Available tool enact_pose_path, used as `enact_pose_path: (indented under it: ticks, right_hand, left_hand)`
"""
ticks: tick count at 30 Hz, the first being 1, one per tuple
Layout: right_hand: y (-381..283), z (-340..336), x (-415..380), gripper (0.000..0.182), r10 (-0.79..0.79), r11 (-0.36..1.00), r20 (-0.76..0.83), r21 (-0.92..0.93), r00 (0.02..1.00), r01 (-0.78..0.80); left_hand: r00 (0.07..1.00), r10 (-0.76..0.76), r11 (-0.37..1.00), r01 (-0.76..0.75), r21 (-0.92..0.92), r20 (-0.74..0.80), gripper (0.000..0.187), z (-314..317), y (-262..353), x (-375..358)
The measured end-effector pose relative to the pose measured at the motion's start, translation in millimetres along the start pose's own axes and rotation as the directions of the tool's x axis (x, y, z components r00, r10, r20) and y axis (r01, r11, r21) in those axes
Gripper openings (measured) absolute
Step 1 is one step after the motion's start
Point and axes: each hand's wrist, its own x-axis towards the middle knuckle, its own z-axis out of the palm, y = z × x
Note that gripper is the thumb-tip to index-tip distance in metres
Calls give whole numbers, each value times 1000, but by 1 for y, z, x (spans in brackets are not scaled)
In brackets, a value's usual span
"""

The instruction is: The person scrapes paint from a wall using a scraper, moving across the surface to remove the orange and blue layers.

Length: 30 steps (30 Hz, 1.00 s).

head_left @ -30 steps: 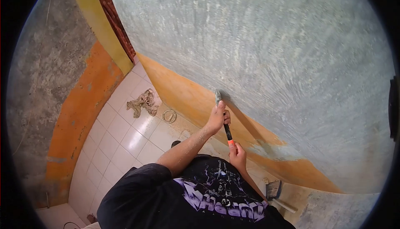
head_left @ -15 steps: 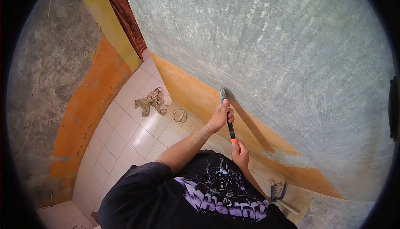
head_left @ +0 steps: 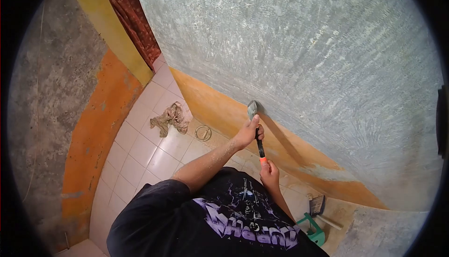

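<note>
A long-handled scraper (head_left: 260, 145) with a black shaft and an orange band stands nearly upright before me, its grey head against the lower part of the rough grey wall (head_left: 299, 46). My left hand (head_left: 249, 131) is closed round the shaft just below the head, thumb pointing up along it. Lower down, my right hand (head_left: 270, 173) grips the handle's end, below the orange band. Pale dust specks cover my left forearm. The head's shadow falls on the wall beside it.
An orange band (head_left: 210, 100) runs along the wall's foot. On the tiled floor (head_left: 140, 149) lie a crumpled dirty cloth (head_left: 171, 118) and a ring-shaped object (head_left: 203, 133). A green plastic item (head_left: 314, 232) and a dark basket (head_left: 317, 204) stand at lower right. A red curtain (head_left: 128, 14) hangs at upper left.
The scraper's head has shifted slightly down the wall and turned to show more of its face. Both hands keep their grip. The view has tilted a little, uncovering the green item.
</note>
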Motion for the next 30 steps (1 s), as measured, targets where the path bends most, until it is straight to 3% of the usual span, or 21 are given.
enact_pose_path:
  ticks: [5,14,17,30]
  right_hand:
    - [-21,-11,-29,33,146,973,-9,184,989,-142]
    - [-18,-20,-35,32,-31,998,-68,-48,997,27]
    - [-15,-20,-35,30,15,998,-76,-65,997,-20]
    - [-7,-21,-29,31,-40,992,-101,-125,994,27]
  left_hand:
    - [991,-71,997,75,-33,117,40,15,-12,-2]
    - [992,-85,993,93,-73,96,37,24,-24,-4]
    - [995,-62,996,66,-55,74,37,26,-25,-1]
    - [998,25,1000,-25,9,-56,35,39,-30,-2]
